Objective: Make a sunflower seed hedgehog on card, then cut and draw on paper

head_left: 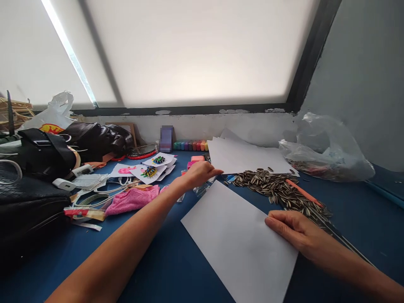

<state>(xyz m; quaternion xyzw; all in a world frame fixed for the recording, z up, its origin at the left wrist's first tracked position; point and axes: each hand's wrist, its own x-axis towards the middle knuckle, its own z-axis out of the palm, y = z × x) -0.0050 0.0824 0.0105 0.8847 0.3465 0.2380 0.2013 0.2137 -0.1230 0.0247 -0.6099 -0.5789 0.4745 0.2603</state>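
Observation:
My right hand pinches the right edge of a blank white sheet of paper, thumb on top, holding it aslant over the blue table. My left hand reaches forward with its fingers curled and its thumb stretched to the right. That thumb lies at the left front corner of a stack of white paper; whether the fingers grip it is hidden. Just beyond the right hand, striped sunflower seeds lie in a heap. An orange stick-like thing rests on them.
Bottles of coloured paint line the back wall. Left of my arm are decorated paper cards, a pink cloth, white cables and black bags. A clear plastic bag sits at the right.

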